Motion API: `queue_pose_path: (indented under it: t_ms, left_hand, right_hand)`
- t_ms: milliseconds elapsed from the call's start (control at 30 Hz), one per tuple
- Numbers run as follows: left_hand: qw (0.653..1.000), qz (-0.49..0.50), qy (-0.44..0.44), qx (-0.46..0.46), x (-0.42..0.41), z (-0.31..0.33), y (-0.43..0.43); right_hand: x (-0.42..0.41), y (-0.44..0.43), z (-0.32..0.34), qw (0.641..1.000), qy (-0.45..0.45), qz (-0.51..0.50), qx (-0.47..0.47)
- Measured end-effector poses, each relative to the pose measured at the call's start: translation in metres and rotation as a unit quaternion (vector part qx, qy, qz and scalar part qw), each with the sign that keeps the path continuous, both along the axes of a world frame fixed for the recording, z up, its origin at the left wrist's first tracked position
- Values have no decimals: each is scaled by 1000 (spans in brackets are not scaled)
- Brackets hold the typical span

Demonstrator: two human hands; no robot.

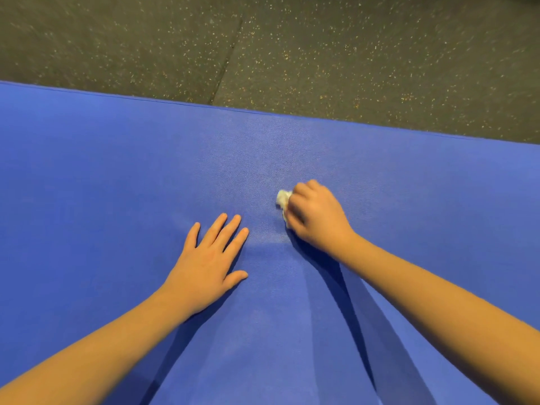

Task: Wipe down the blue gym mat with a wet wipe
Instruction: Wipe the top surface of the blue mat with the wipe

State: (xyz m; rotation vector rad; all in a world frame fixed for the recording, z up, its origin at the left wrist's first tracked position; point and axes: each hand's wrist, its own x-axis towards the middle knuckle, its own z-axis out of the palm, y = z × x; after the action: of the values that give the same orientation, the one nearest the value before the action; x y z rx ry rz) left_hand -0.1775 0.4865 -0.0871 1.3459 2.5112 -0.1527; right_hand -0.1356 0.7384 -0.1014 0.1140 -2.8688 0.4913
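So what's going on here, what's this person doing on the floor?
A person is wiping a blue gym mat that lies on a dark speckled floor. The right hand grips a bunched white wet wipe and presses it onto the mat near its middle; the hand looks blurred, as if mid-stroke. The left hand rests flat on the mat beside it, fingers spread, apparently steadying. A faint lighter sheen shows on the mat around the wipe.
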Motion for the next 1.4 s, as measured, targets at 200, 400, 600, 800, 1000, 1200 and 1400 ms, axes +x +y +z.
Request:
queue_pose_path:
  t_ms: [200,400,600,800,1000,1200,1400]
  left_hand:
    - [1000,29,0,-2,18,-3,-4]
    - [999,33,-6,-2,34,-4,-15]
    - [999,35,0,-2,35,-4,-15]
    - [999,42,0,-10,37,0,-15]
    - [999,38,11,0,48,2,-26]
    - [999,44,6,-17,61,5,-36]
    - [999,33,-4,-38,79,11,-58]
  right_hand:
    - [-4,25,10,977,15,-209,26]
    - [45,-6,-2,995,-5,100,25]
    - [52,7,4,982,25,-189,-11]
    - [87,3,11,982,-61,172,50]
    - [99,-2,8,984,-35,-161,-74]
    - [118,-10,17,996,-78,28,31]
    - [138,-27,13,987,-38,-144,-54]
